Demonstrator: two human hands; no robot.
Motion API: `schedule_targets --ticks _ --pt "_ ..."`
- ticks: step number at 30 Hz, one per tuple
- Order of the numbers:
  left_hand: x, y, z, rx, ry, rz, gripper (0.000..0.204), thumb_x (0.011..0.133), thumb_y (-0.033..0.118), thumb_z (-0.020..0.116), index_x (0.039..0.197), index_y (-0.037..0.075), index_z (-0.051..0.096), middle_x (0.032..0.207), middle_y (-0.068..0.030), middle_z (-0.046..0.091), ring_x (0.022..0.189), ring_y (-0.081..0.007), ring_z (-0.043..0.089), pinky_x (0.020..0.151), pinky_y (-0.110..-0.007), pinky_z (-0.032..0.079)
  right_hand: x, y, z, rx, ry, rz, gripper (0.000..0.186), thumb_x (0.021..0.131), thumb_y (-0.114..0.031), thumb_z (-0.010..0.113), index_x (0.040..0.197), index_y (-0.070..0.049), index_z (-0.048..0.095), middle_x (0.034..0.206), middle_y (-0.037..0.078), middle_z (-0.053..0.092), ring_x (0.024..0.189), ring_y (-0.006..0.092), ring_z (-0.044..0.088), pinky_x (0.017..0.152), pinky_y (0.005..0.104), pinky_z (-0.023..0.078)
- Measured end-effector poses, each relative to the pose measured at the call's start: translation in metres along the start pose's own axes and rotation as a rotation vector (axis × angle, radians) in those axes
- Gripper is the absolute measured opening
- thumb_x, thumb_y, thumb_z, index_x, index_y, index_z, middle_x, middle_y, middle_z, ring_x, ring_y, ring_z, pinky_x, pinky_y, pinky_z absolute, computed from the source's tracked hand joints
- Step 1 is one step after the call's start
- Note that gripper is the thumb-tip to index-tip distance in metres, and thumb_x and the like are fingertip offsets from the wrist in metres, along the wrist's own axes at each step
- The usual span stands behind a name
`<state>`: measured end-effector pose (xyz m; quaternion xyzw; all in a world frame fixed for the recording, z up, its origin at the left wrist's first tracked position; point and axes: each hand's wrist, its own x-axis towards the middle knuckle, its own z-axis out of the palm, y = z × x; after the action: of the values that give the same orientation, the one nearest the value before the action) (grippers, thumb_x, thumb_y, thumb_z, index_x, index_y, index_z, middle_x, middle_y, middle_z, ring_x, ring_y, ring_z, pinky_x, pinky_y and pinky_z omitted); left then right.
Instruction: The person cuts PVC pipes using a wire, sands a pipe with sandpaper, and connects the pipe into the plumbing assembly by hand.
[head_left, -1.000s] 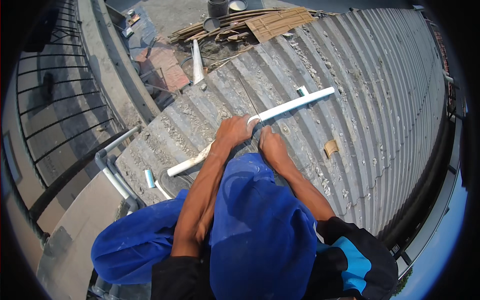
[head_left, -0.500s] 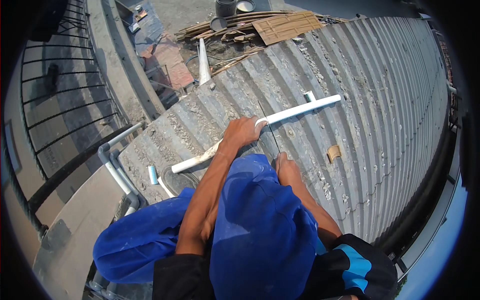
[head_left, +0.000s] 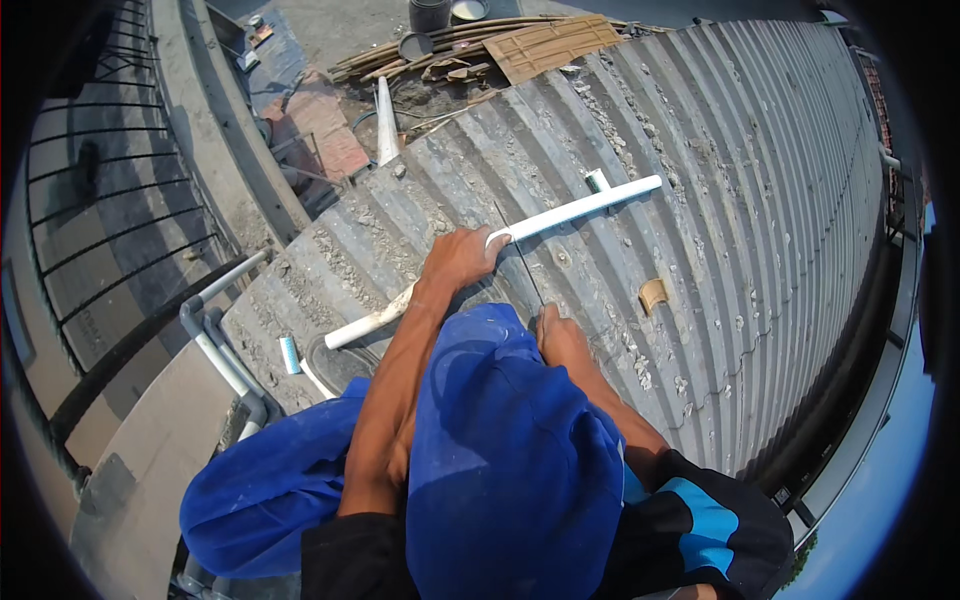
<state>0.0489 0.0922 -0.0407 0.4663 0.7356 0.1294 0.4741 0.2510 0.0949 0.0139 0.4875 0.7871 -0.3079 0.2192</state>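
A white plastic pipe (head_left: pixel 590 207) lies slanting across a grey corrugated sheet roof. My left hand (head_left: pixel 461 257) is closed around the pipe near its middle, thumb by the cut line. From my right hand (head_left: pixel 558 335) a thin dark saw blade (head_left: pixel 528 272) runs up and crosses the pipe just right of my left hand. The right fingers are wrapped around the blade's near end, partly hidden by my knee in blue trousers (head_left: pixel 500 430). Behind the pipe's right part sits a short white pipe piece (head_left: pixel 597 181). Another short piece (head_left: pixel 290 354) lies at the left.
Loose mortar crumbs cover the corrugated roof (head_left: pixel 720 250). A curved tan fragment (head_left: pixel 653 295) lies right of my right hand. Grey and white pipes (head_left: pixel 222 348) run along the left edge, beside black metal bars (head_left: pixel 110 195). Below the far edge lie poles and a brown panel (head_left: pixel 550 48).
The whole view has shifted slightly, moving the scene left and up. Against the pipe, my right hand and the blade have drawn a little toward me. My left hand keeps its hold.
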Motion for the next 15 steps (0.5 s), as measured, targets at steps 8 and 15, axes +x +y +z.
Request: schedule_targets --ticks 8,15 --pt "0.001 -0.004 0.0 -0.013 0.022 -0.008 0.045 0.091 0.046 0.039 0.095 0.007 0.062 0.082 -0.0217 0.063 0.081 -0.0423 0.059 0.073 -0.049 0.046 0.018 -0.002 0.004 0.067 0.093 -0.057 0.024 0.093 -0.02 0.04 0.087 0.003 0.046 0.061 0.03 0.055 0.059 0.0469 0.057 0.054 0.053 0.045" --pt "0.006 -0.004 -0.007 -0.017 0.032 0.026 0.045 0.091 0.046 0.04 0.095 0.006 0.061 0.083 -0.0232 0.062 0.083 -0.0437 0.058 0.075 -0.049 0.045 0.004 0.002 0.001 0.033 0.037 -0.021 0.02 0.089 -0.015 0.041 0.086 0.004 0.045 0.061 0.03 0.056 0.06 0.0459 0.059 0.056 0.0538 0.047"
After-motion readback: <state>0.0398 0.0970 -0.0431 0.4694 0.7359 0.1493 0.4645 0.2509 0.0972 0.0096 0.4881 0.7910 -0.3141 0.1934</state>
